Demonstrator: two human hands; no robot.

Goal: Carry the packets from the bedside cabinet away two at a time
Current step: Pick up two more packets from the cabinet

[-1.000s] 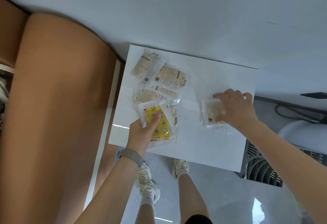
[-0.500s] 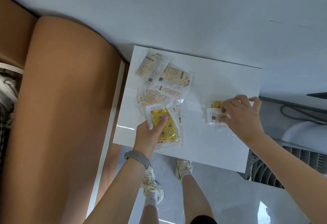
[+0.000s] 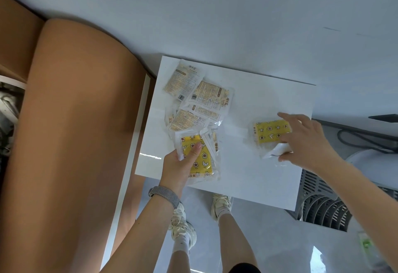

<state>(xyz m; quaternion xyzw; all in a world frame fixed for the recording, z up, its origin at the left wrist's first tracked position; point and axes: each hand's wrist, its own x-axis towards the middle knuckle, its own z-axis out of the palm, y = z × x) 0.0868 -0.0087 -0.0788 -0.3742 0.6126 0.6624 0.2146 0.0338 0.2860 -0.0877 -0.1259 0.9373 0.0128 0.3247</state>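
Packets [image 3: 195, 98] heaped by cabinet's [image 3: 269, 178] left edge, orange headboard [image 3: 75, 132] alongside

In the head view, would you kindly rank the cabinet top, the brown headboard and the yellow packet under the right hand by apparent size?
1. Brown headboard, though nearer the camera.
2. Cabinet top.
3. Yellow packet at the right hand.

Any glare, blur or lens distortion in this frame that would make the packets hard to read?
Head view: a short bright glare streak sits on the cabinet top beside the left hand; wide-angle bending curves the tan headboard; the packet under the right hand is slightly smeared at its clear edge; print on the piled packets is too small to read.
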